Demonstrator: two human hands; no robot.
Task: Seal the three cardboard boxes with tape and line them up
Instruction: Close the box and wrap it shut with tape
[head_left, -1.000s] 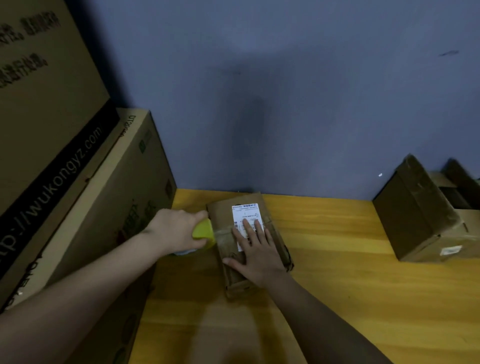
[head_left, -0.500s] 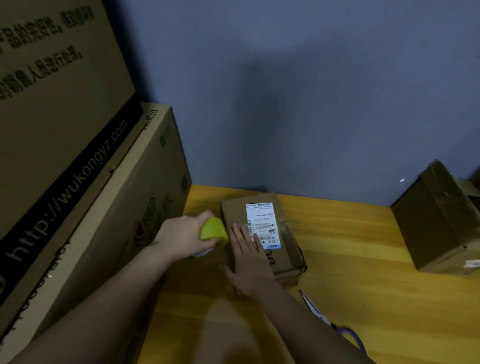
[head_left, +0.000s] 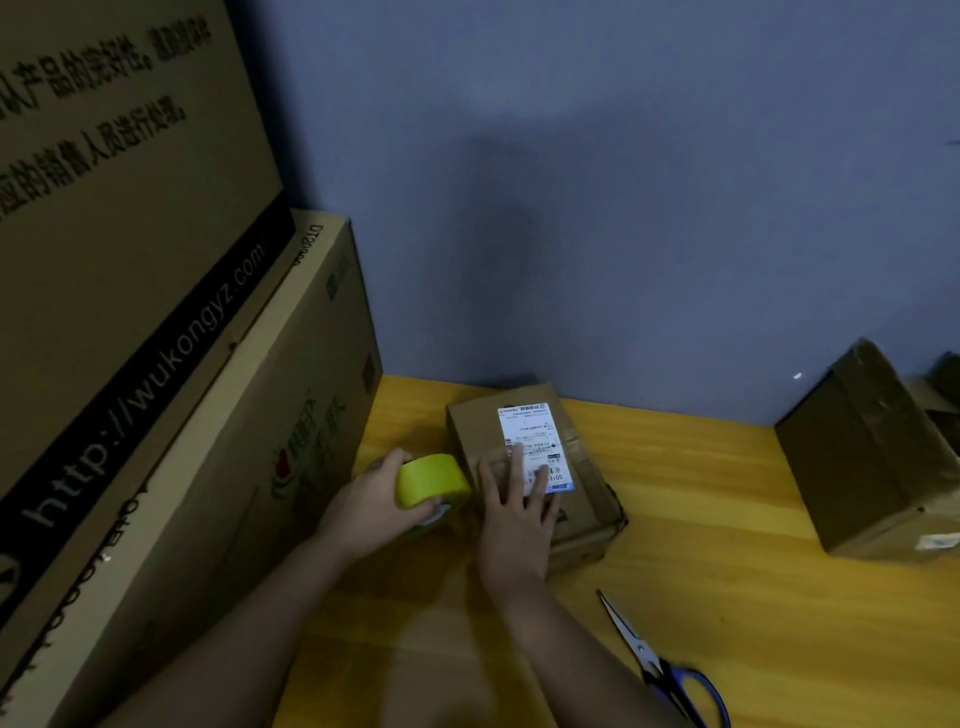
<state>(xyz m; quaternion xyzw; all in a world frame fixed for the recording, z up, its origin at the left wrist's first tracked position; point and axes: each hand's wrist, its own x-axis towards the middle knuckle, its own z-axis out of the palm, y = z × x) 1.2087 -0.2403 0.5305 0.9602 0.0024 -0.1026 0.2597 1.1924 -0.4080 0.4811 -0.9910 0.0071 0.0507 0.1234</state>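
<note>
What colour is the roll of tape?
Bright yellow-green: the tape roll, gripped by the left hand, shows best in the head view.

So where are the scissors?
The scissors lie on the wooden table at the bottom right of the head view, just right of the right forearm, nearer than the small box.

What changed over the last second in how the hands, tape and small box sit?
The left hand rolled the yellow tape roll up so its side shows. The right hand slid towards the small box's left edge, uncovering more label. Scissors came into view. Unchanged: grip, flat palm.
</note>
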